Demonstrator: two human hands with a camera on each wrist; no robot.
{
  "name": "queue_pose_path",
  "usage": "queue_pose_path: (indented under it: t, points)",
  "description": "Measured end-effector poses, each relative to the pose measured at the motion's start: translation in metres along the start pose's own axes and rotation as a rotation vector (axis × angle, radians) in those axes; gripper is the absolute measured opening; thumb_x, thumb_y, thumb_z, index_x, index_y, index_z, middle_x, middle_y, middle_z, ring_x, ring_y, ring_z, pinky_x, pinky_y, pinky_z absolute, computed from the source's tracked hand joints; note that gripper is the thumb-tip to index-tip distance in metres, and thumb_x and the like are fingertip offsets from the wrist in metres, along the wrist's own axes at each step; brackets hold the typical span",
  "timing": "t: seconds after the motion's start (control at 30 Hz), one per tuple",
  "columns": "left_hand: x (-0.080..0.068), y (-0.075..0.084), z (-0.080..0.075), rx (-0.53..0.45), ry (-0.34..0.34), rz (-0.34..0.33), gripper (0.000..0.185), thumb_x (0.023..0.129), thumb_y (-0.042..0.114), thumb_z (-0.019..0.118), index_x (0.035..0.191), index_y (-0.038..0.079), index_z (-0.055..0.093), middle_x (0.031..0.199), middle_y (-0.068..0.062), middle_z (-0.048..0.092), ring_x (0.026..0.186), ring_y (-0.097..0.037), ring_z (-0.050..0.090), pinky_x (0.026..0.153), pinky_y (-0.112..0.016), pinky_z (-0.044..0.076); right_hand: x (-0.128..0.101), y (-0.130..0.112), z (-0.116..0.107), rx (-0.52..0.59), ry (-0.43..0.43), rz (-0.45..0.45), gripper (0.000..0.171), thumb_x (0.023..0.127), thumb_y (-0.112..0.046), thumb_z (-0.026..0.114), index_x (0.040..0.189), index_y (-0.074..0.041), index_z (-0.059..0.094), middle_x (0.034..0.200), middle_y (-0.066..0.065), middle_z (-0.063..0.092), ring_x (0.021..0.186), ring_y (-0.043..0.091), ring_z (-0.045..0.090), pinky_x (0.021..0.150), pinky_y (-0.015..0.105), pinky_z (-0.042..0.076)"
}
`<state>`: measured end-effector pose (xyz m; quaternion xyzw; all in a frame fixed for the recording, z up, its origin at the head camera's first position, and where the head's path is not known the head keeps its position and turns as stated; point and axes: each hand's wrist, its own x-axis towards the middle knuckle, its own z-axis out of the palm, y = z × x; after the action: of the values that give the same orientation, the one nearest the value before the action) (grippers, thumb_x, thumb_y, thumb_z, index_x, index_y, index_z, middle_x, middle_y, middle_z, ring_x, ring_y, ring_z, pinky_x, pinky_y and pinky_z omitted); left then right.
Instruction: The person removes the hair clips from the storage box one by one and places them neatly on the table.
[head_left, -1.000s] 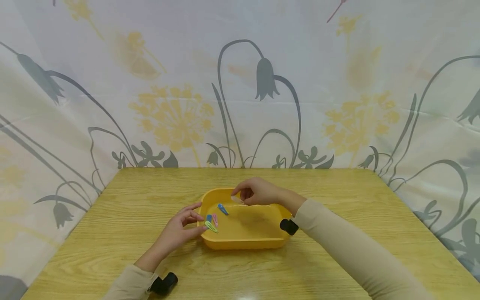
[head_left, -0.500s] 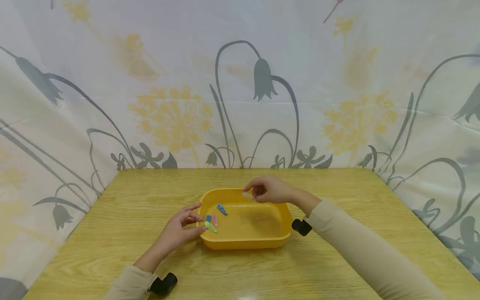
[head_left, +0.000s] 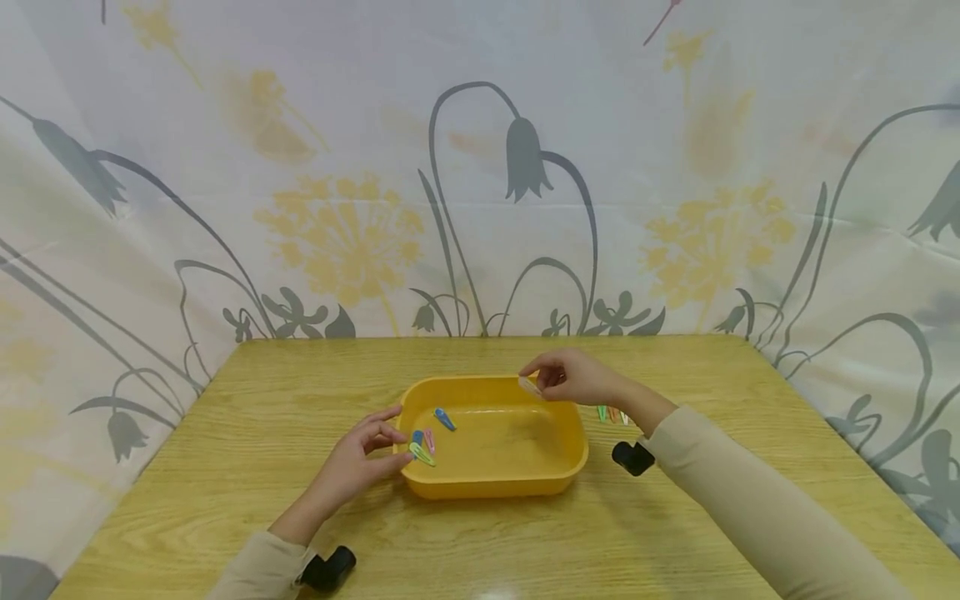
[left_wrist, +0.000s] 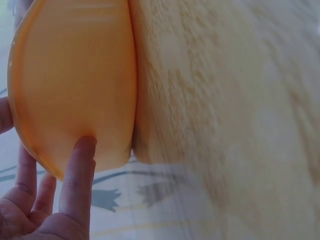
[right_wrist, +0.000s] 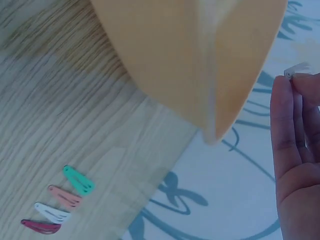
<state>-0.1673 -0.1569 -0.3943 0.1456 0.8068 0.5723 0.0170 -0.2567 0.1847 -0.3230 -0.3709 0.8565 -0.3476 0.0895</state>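
Observation:
My left hand (head_left: pixel 367 454) grips the left rim of a yellow plastic basin (head_left: pixel 491 490); in the left wrist view one finger (left_wrist: pixel 79 170) lies against the outer wall. Over the basin's far right corner, my right hand (head_left: pixel 577 377) pinches a white snap hair clip (head_left: pixel 529 386) between thumb and fingers, its end showing at the fingertips in the right wrist view. Inside the basin, near the left hand, lie a lime-green clip (head_left: pixel 422 453), a pink clip (head_left: pixel 430 440) and a blue clip (head_left: pixel 417 437). Another blue clip (head_left: pixel 445 418) sits further in.
Right of the basin, a row of clips lies on the wooden table (head_left: pixel 675 367): a green clip (right_wrist: pixel 78 180), a salmon clip (right_wrist: pixel 65 196), a white clip (right_wrist: pixel 52 213) and a dark red clip (right_wrist: pixel 40 226). A flower-patterned curtain (head_left: pixel 480 183) hangs behind the table.
My right hand has moved right with the white clip, from above the basin's middle to its far right corner. Clips on the table at right have come into sight. The left hand stays put.

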Motion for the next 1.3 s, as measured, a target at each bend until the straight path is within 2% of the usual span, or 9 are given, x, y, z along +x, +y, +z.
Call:
queue_pose_path:
  t: [0.27,0.43,0.63,0.83,0.9,1.1,1.3]
  points:
    - [0.0,0.0,0.0,-0.014,-0.007,0.008,0.026,0.082,0.015,0.073,0.098,-0.002,0.063,0.143,-0.012,0.038,0.116,-0.033,0.049,0.098,-0.044,0.04,-0.013,0.02,-0.002,0.016,0.047,0.031,0.032,0.087,0.002,0.06,0.119,0.003,0.06,0.084,0.003,0.06,0.074,0.015,0.057,0.069,0.028,0.051]
    - [0.001,-0.001,0.0,-0.002,-0.011,0.038,0.025,0.082,0.014,0.073,0.097,-0.002,0.063,0.143,-0.015,0.037,0.116,-0.035,0.048,0.098,-0.046,0.039,-0.022,0.027,-0.004,0.037,0.091,0.055,0.032,0.087,0.001,0.061,0.119,0.004,0.059,0.085,0.005,0.06,0.074,0.018,0.057,0.066,0.028,0.051]
    - [0.002,-0.003,0.0,0.017,-0.014,0.063,0.023,0.082,0.014,0.073,0.096,-0.002,0.063,0.143,-0.016,0.037,0.117,-0.035,0.048,0.098,-0.046,0.039,-0.033,0.034,-0.006,0.105,0.146,0.12,0.034,0.088,-0.003,0.061,0.121,0.005,0.056,0.089,0.009,0.061,0.078,0.022,0.06,0.07,0.028,0.053]
    - [0.002,-0.003,0.0,0.03,-0.004,0.067,0.021,0.081,0.013,0.073,0.094,0.0,0.064,0.142,-0.015,0.038,0.119,-0.035,0.047,0.098,-0.046,0.039,-0.047,0.042,-0.009,0.171,0.211,0.175,0.037,0.089,-0.003,0.06,0.125,0.003,0.053,0.093,0.016,0.061,0.079,0.023,0.06,0.073,0.043,0.053]
    - [0.003,-0.003,0.0,0.03,-0.003,0.069,0.02,0.081,0.013,0.073,0.093,0.001,0.064,0.142,-0.015,0.039,0.119,-0.035,0.046,0.098,-0.046,0.04,-0.051,0.045,-0.01,0.181,0.241,0.189,0.038,0.089,-0.003,0.06,0.126,0.002,0.053,0.094,0.018,0.06,0.079,0.024,0.06,0.071,0.046,0.052]
    - [0.002,-0.004,0.0,0.039,0.001,0.062,0.02,0.081,0.014,0.073,0.093,0.002,0.064,0.141,-0.014,0.039,0.118,-0.033,0.048,0.097,-0.045,0.04,-0.064,0.056,-0.01,0.2,0.315,0.227,0.038,0.09,-0.003,0.059,0.127,0.003,0.052,0.092,0.019,0.059,0.08,0.032,0.059,0.06,0.041,0.053]
    - [0.001,-0.005,-0.001,0.024,0.003,0.051,0.02,0.081,0.013,0.074,0.093,0.002,0.064,0.142,-0.014,0.039,0.118,-0.034,0.048,0.098,-0.045,0.04,-0.077,0.063,-0.01,0.208,0.374,0.262,0.038,0.091,-0.005,0.059,0.126,0.005,0.051,0.09,0.016,0.058,0.082,0.039,0.058,0.065,0.042,0.053]
